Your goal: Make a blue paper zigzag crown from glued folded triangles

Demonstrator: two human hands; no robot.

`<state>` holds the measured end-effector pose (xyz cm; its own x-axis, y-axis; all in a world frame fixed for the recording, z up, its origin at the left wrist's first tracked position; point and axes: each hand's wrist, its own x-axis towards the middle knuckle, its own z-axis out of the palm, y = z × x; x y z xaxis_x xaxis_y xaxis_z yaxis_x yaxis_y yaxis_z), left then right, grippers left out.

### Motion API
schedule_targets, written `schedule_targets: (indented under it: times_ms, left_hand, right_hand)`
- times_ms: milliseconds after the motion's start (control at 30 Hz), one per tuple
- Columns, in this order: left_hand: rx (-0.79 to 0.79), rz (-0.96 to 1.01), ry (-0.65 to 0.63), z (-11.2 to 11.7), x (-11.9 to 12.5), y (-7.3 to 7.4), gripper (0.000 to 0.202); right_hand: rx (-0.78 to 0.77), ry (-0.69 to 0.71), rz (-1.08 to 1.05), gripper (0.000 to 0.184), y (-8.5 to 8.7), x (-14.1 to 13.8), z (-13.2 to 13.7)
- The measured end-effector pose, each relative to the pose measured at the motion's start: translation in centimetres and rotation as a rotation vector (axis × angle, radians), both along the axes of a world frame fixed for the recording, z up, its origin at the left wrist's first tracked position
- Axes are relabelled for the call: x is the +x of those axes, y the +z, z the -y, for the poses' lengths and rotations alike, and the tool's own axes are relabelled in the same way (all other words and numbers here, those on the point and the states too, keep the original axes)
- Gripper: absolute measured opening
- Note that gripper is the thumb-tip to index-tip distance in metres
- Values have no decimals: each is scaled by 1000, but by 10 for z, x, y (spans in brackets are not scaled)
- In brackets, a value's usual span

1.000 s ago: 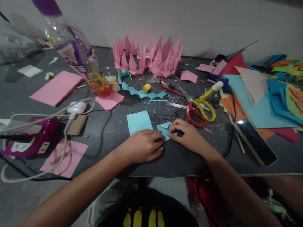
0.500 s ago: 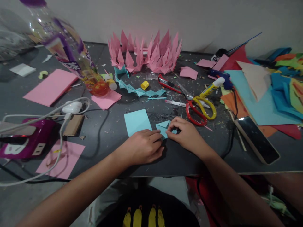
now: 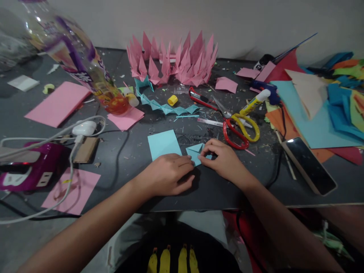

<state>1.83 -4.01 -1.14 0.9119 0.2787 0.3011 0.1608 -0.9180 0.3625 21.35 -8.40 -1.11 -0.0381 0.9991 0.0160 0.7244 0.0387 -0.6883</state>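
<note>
A small light-blue folded paper, with a triangular flap on top, lies on the dark table in front of me. My right hand pinches its right side between thumb and forefinger. From the left, my left hand rests its fingertips on the paper's near left edge, fingers stretched and thumb apart. Just beyond that hand lies a flat light-blue sheet, its lower edge partly covered by the hand. The underside of the folded paper is hidden.
Scissors, a red cutter and a glue stick lie beyond my right hand. Pink folded paper points stand at the back beside a blue folded strip. A bottle stands left, a phone right.
My left thumb has spread away from the fingers, and that hand has shifted slightly left. The right hand keeps its pinch on the folded paper. The whole view has shifted slightly.
</note>
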Motion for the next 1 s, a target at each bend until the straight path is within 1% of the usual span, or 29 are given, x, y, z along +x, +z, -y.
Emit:
schedule_targets:
  times_ms: [67, 200, 300, 367, 400, 500, 700, 767, 833, 900, 1000]
  left_hand:
    - [0, 6, 16, -1, -1, 2, 26]
    - [-20, 31, 6, -3, 1, 2, 25]
    - [-84, 46, 73, -6, 4, -2, 21]
    - [-95, 36, 122, -8, 6, -5, 18]
    - [-86, 25, 132, -10, 7, -6, 18]
    - [-25, -13, 116, -10, 8, -8, 16]
    - [135, -118, 107, 0, 6, -2, 18]
    - [155, -134, 115, 4, 4, -1, 21]
    - [164, -150, 118, 7, 3, -1, 25]
    - [167, -165, 112, 8, 1, -1, 28]
    - [170, -174, 93, 7, 0, -2, 30]
  right_hand:
    - [10, 1, 2, 10, -1, 0, 1]
    - [13, 26, -15, 10, 0, 4, 3]
    - [-20, 124, -51, 7, 3, 10, 5]
    - [-56, 199, -63, 14, 6, 15, 6]
    - [-67, 226, -59, 15, 7, 16, 6]
    - [-61, 272, -26, 9, 7, 20, 7]
    - [-35, 328, 5, 11, 8, 23, 9]
    - [-21, 337, 12, 12, 7, 24, 9]
    - [-5, 351, 17, 17, 5, 26, 9]
    - [10, 364, 23, 21, 2, 27, 9]
    - [32, 381, 37, 21, -1, 28, 9]
